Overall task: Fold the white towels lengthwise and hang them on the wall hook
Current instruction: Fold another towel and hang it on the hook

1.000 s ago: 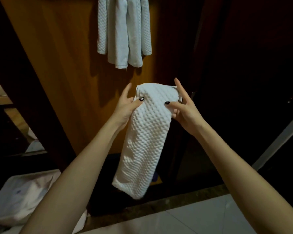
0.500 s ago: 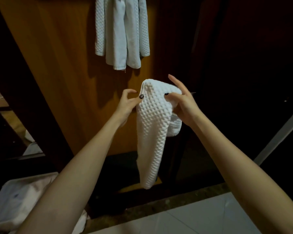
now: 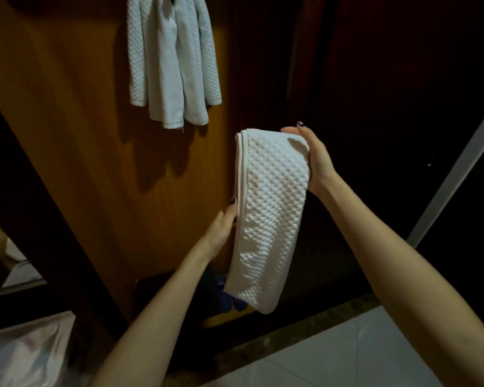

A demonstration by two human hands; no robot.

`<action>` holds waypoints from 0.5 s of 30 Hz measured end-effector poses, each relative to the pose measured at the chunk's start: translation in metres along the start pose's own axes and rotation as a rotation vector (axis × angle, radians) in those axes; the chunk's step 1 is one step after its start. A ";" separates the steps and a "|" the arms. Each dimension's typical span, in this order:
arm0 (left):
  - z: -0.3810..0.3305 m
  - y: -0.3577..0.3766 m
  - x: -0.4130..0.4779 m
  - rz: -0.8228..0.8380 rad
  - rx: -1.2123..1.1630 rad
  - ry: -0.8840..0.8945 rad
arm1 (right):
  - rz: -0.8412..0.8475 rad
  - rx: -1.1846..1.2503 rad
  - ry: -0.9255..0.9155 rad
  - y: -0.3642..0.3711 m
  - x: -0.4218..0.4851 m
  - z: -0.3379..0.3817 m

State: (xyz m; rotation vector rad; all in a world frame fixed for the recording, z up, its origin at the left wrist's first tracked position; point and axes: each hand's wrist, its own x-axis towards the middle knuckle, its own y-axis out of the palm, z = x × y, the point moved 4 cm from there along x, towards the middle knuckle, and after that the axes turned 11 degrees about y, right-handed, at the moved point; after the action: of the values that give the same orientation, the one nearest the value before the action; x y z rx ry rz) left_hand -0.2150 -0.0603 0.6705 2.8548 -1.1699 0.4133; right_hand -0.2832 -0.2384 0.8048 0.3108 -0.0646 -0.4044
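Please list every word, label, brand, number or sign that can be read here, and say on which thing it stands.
No text can be read.
folded towel: only its waffle weave, no label showing.
hanging towels: no print showing.
white bag, lower left: faint dark marks, too blurred to read.

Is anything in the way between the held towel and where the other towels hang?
Nothing visible. Only bare wooden wall shows between the folded towel and the hanging towels; the hook itself is out of view.
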 end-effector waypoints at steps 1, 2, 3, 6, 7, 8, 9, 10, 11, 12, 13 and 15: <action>0.001 0.004 -0.001 0.031 0.030 -0.005 | -0.007 0.001 -0.015 -0.003 0.000 0.005; 0.000 0.007 -0.001 0.058 0.043 0.005 | -0.008 0.000 -0.026 -0.007 -0.001 0.010; -0.003 0.010 -0.001 0.086 0.039 0.024 | -0.001 0.012 -0.028 -0.009 -0.002 0.014; -0.019 0.020 0.001 0.232 0.064 0.030 | 0.000 0.047 -0.036 -0.015 -0.007 0.028; -0.023 0.024 0.000 0.298 0.112 0.004 | -0.009 0.056 -0.042 -0.018 -0.008 0.031; -0.022 0.026 0.001 0.360 0.164 -0.017 | -0.021 0.062 -0.049 -0.021 -0.009 0.033; -0.023 0.029 0.000 0.393 0.207 -0.023 | -0.027 0.071 -0.052 -0.026 -0.010 0.034; -0.024 0.029 0.000 0.397 0.244 -0.009 | -0.026 0.083 -0.052 -0.031 -0.009 0.034; -0.026 0.029 0.001 0.383 0.264 0.014 | -0.022 0.098 -0.050 -0.037 -0.008 0.034; -0.028 0.027 0.003 0.348 0.256 0.040 | -0.025 0.107 -0.052 -0.042 -0.008 0.036; -0.031 0.023 0.004 0.300 0.234 0.065 | -0.033 0.103 -0.061 -0.048 -0.007 0.039; -0.033 0.015 0.010 0.203 0.165 0.106 | -0.053 0.063 -0.090 -0.056 -0.007 0.045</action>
State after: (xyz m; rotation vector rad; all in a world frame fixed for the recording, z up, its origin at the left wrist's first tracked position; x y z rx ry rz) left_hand -0.2265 -0.0734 0.7040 2.8130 -1.4759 0.6914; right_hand -0.3161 -0.2969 0.8303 0.3573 -0.1578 -0.4693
